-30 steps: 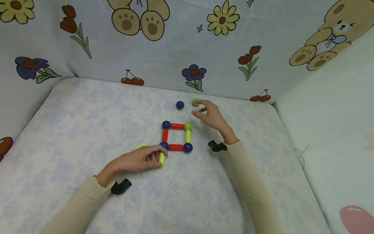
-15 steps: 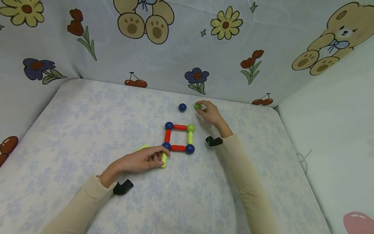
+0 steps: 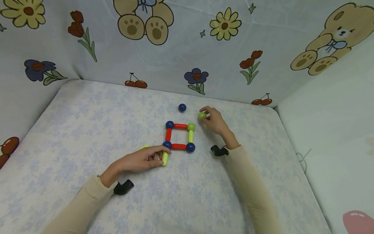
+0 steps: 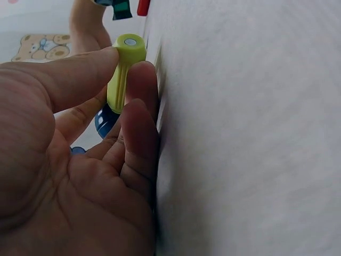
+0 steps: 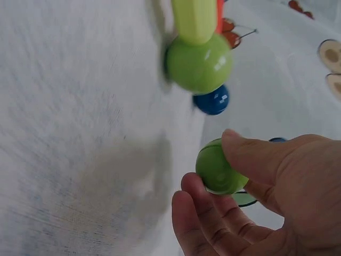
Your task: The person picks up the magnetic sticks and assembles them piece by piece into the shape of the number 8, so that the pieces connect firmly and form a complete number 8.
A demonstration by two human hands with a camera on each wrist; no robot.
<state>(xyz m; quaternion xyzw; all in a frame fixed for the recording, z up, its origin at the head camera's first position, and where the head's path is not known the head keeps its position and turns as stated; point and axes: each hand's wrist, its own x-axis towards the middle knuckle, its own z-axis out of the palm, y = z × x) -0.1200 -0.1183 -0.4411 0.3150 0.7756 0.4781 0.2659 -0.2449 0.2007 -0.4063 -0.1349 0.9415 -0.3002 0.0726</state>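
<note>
My left hand (image 3: 143, 159) pinches a yellow-green magnetic rod (image 4: 120, 80) between thumb and fingers. The rod's far end meets a blue ball (image 3: 167, 145) at the near left corner of a square. That square lies on the table, made of red rods (image 3: 179, 147), one yellow-green rod (image 3: 191, 136), blue balls at three corners and a green corner ball (image 3: 191, 127) at the far right. In the right wrist view, my right hand (image 5: 287, 186) holds a loose green ball (image 5: 217, 168) between thumb and fingers, apart from the square and above the table.
A single blue ball (image 3: 182, 108) sits on the table behind the square. Another yellow-green piece (image 3: 143, 147) is partly hidden behind my left hand. A patterned cloth wall (image 3: 163, 61) rises along the table's back edge.
My right hand has closed its fingers on the loose green ball and brought it slightly nearer. My left hand stays on its rod. The camera view has shifted a little.
</note>
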